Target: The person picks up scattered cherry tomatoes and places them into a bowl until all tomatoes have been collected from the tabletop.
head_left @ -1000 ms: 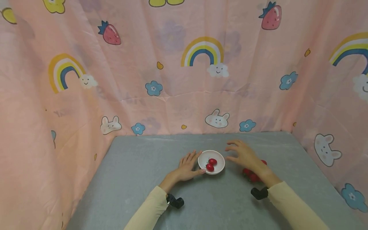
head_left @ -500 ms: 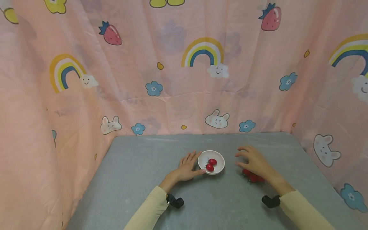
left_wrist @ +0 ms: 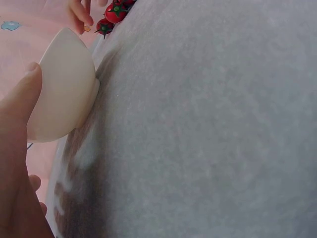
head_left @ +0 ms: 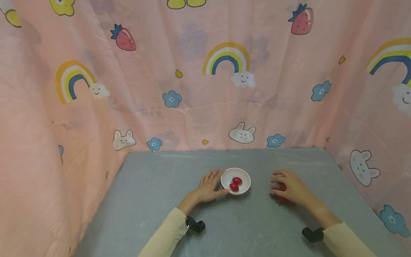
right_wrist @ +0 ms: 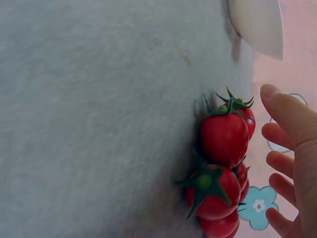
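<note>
A small white bowl (head_left: 226, 177) stands at mid-table with two red cherry tomatoes (head_left: 236, 184) inside. My left hand (head_left: 208, 188) touches its left side, thumb at the near rim and fingers spread straight. The left wrist view shows that thumb (left_wrist: 27, 91) against the bowl's outer wall. To the right of the bowl lies a cluster of cherry tomatoes (right_wrist: 225, 141) with green stems. My right hand (head_left: 293, 187) hovers just over them, fingers loosely bent and thumb apart, holding nothing. Part of the cluster is hidden beneath this hand in the head view.
A grey cloth-like surface covers the table (head_left: 154, 178). Behind it and along both sides hangs a pink curtain (head_left: 192, 125) printed with rainbows, rabbits and flowers. A black wrist camera (head_left: 195, 225) sits on the left wrist, another (head_left: 313, 235) on the right.
My right hand has moved from beside the bowl rightward and towards me, down over the cherry tomato cluster. The left hand and the bowl have stayed in place.
</note>
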`<state>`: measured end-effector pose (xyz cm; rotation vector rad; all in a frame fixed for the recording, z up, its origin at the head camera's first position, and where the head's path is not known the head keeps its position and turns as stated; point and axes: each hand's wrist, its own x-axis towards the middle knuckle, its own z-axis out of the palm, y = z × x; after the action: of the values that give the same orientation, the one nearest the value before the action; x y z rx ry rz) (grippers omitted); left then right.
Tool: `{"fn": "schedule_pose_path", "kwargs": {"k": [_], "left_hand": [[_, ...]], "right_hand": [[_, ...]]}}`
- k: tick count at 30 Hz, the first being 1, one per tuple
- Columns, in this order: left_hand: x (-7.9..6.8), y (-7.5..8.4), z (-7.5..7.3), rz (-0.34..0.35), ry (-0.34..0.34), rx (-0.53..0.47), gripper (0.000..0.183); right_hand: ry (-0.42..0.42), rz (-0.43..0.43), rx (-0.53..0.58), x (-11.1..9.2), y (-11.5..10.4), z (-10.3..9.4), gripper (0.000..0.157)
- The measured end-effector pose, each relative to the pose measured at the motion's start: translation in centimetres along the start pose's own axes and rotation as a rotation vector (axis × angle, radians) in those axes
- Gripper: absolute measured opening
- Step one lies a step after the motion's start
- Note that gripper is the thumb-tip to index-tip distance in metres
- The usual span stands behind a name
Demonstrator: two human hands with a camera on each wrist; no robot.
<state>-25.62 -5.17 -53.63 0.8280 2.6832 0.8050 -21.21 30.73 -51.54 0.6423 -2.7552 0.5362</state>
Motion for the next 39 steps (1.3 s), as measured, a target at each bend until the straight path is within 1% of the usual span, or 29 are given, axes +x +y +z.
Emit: {"fn": "schedule_pose_path", "kwargs": {"k": [9,16,21,28,35,39], "left_hand": [[0.0,0.2,0.1,-0.007,0.005,-0.004,0.086],[0.1,0.0,0.1,-0.001,0.000,0.003,0.086],[0.0,0.0,0.1,-0.013,-0.005,0.004,0.085],[0.1,0.0,0.2,-0.014,-0.006,-0.001,0.085],[0.1,-0.1,0.1,-0.021,-0.010,0.003,0.084],[0.1,0.0,0.1,-0.019,-0.006,0.003,0.084]], "right_hand": [[-0.056,0.063,-0.010,-1.1,-0.1,-0.6,0.039],[-0.098,0.094,-0.035,-1.2,-0.2,-0.7,0.042],[-0.119,0.103,-0.066,-1.1,-0.2,-0.6,0.047],[-0.119,0.113,-0.091,-0.9,-0.4,-0.5,0.048],[-0.109,0.118,-0.084,-0.7,-0.6,-0.4,0.047],[-0.101,0.111,-0.083,-0.6,-0.5,-0.2,0.044]]}}
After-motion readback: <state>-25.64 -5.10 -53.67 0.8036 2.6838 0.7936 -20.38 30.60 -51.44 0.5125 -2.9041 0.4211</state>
